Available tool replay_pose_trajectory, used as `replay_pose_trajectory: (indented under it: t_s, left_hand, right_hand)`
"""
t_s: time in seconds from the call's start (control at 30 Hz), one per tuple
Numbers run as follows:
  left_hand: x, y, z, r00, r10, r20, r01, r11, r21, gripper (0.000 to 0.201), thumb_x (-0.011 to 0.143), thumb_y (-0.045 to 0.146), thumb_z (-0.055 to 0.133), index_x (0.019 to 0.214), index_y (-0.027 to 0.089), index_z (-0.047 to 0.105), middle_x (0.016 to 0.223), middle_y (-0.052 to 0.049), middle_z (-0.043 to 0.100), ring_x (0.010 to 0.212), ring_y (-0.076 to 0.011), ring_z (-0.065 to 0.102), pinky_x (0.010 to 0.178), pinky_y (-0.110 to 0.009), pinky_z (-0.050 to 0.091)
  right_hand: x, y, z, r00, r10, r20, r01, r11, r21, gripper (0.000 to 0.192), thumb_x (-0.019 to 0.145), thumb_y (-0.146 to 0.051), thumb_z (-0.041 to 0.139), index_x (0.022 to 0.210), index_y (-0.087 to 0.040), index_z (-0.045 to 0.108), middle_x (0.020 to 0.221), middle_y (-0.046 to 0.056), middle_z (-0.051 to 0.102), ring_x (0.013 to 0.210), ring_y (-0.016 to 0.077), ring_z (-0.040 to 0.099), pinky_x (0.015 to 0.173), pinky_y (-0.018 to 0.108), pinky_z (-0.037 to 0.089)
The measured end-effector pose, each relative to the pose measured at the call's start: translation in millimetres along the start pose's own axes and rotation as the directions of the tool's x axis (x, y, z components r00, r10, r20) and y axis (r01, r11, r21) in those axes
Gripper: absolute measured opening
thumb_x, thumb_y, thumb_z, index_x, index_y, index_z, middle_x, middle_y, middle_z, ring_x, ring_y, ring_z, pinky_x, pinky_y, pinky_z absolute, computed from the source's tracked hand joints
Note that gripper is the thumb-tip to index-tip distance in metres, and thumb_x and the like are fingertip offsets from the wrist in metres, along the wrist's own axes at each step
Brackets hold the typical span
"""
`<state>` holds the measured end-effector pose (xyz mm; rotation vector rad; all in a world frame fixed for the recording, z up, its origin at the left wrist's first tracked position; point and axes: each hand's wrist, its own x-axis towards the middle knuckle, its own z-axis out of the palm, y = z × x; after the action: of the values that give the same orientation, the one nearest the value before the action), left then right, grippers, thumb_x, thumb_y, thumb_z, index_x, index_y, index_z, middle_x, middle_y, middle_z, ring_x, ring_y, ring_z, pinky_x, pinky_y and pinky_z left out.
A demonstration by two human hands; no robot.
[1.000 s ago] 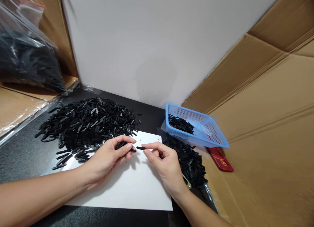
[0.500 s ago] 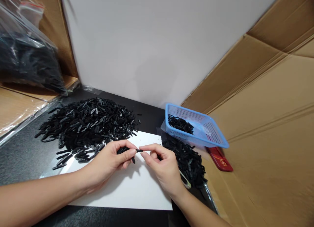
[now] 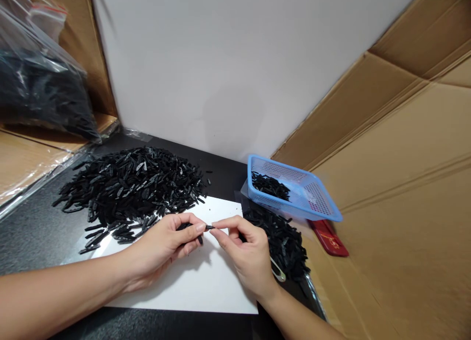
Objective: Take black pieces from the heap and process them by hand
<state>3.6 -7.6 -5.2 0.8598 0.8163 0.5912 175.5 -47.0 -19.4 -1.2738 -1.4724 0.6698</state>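
Over a white sheet (image 3: 206, 291), my left hand (image 3: 174, 242) is closed around several slim black pieces, with one black piece (image 3: 209, 227) pinched at its thumb and index tips. My right hand (image 3: 245, 249) pinches the other end of that same piece; a dark bit shows behind its curled fingers, too hidden to make out. Left of the sheet, partly on it, lies a large heap of similar black pieces (image 3: 132, 183). A second, smaller heap (image 3: 289, 249) sits to the right of my right hand. The exact kind of the pieces is unclear.
A blue perforated basket (image 3: 312, 213) holding some black pieces stands at the back right. Beside it lies a red packet (image 3: 330, 239) on cardboard. A clear bag (image 3: 44, 94) of dark contents is at upper left. Cardboard and a pale wall (image 3: 235, 60) enclose the dark table.
My right hand has shifted very slightly right and the fingertips of both hands sit a little differently on the pinched black piece. The heaps and basket look the same.
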Motion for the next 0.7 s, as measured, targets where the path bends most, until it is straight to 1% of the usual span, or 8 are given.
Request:
replay_pose_trajectory:
  t_s: [0.13, 0.23, 0.33, 0.43, 0.5, 0.6, 0.67, 0.7]
  left_hand:
    - [-1, 1, 0.6, 1.0, 0.003, 0.003, -0.003, 1.0, -0.002, 0.029, 0.077, 0.041, 0.074, 0.072, 0.017, 0.059, 0.047, 0.009, 0.044, 0.048, -0.0068, 0.02, 0.047, -0.022, 0.011]
    - [-2, 1, 0.7, 1.0, 0.008, -0.016, -0.008, 1.0, 0.015, 0.029, 0.077, 0.041, 0.074, 0.072, 0.016, 0.059, 0.047, 0.009, 0.044, 0.048, -0.0066, 0.02, 0.047, -0.022, 0.012]
    - [-2, 1, 0.5, 1.0, 0.006, -0.028, -0.005, 1.0, 0.007, 0.03, 0.077, 0.042, 0.075, 0.072, 0.016, 0.059, 0.048, 0.009, 0.045, 0.048, -0.0067, 0.021, 0.047, -0.021, 0.012]
    - [-2, 0, 0.2, 1.0, 0.0, -0.031, 0.0, 1.0, 0.0, 0.031, 0.077, 0.043, 0.074, 0.071, 0.017, 0.058, 0.046, 0.009, 0.044, 0.048, -0.0068, 0.02, 0.047, -0.021, 0.013]
    - [-2, 0, 0.0, 1.0, -0.002, -0.028, 0.002, 1.0, -0.004, 0.032, 0.076, 0.044, 0.075, 0.07, 0.017, 0.058, 0.046, 0.01, 0.044, 0.048, -0.0068, 0.021, 0.048, -0.021, 0.013]
    - [-1, -1, -0.6, 1.0, -0.008, -0.026, 0.008, 1.0, 0.0, 0.032, 0.074, 0.045, 0.076, 0.072, 0.017, 0.06, 0.047, 0.009, 0.045, 0.048, -0.0072, 0.024, 0.049, -0.02, 0.016]
    - [-1, -1, -1.2, 0.999, -0.008, -0.052, 0.01, 0.999, 0.036, 0.032, 0.074, 0.046, 0.075, 0.073, 0.016, 0.063, 0.046, 0.009, 0.046, 0.048, -0.0075, 0.025, 0.049, -0.021, 0.017]
    - [-1, -1, -1.5, 0.997, 0.002, -0.076, 0.003, 0.998, 0.065, 0.032, 0.074, 0.046, 0.074, 0.073, 0.016, 0.064, 0.046, 0.008, 0.046, 0.048, -0.0076, 0.025, 0.049, -0.021, 0.017]
  right_hand:
    - [-1, -1, 1, 0.999, -0.016, -0.033, 0.017, 1.0, 0.024, 0.008, 0.078, -0.018, 0.068, 0.07, -0.017, 0.07, 0.052, -0.007, 0.041, 0.048, 0.0091, 0.031, 0.048, 0.024, 0.026]
    - [1, -2, 1, 0.997, -0.009, -0.083, 0.013, 0.999, 0.05, 0.012, 0.076, -0.015, 0.068, 0.065, -0.018, 0.064, 0.052, -0.008, 0.041, 0.047, 0.0087, 0.033, 0.047, 0.023, 0.027]
    - [2, -3, 0, 0.995, 0.037, -0.093, -0.029, 0.996, 0.082, 0.012, 0.074, -0.018, 0.073, 0.073, -0.019, 0.061, 0.051, -0.011, 0.035, 0.045, 0.0082, 0.031, 0.046, 0.021, 0.026]
    - [1, -2, 1, 0.997, 0.054, -0.064, -0.048, 0.995, 0.089, 0.015, 0.074, -0.022, 0.075, 0.086, -0.019, 0.066, 0.051, -0.012, 0.031, 0.045, 0.0085, 0.029, 0.046, 0.021, 0.026]
    - [0, -2, 2, 0.999, 0.038, -0.023, -0.037, 0.997, 0.061, 0.013, 0.077, -0.023, 0.074, 0.089, -0.019, 0.071, 0.05, -0.011, 0.031, 0.046, 0.0089, 0.03, 0.047, 0.022, 0.027]
    - [3, -4, 0, 0.999, 0.01, 0.048, -0.01, 1.0, -0.014, 0.011, 0.081, -0.026, 0.069, 0.083, -0.019, 0.076, 0.049, -0.007, 0.042, 0.046, 0.0099, 0.033, 0.046, 0.023, 0.028]
    - [10, -5, -10, 0.997, 0.018, 0.069, -0.009, 0.991, -0.132, 0.015, 0.084, -0.026, 0.065, 0.08, -0.019, 0.076, 0.051, -0.004, 0.051, 0.046, 0.011, 0.037, 0.046, 0.024, 0.029]
    - [14, -4, -19, 0.997, 0.034, 0.068, -0.018, 0.973, -0.229, 0.015, 0.085, -0.025, 0.063, 0.08, -0.019, 0.076, 0.052, -0.003, 0.054, 0.045, 0.0116, 0.039, 0.046, 0.024, 0.03]
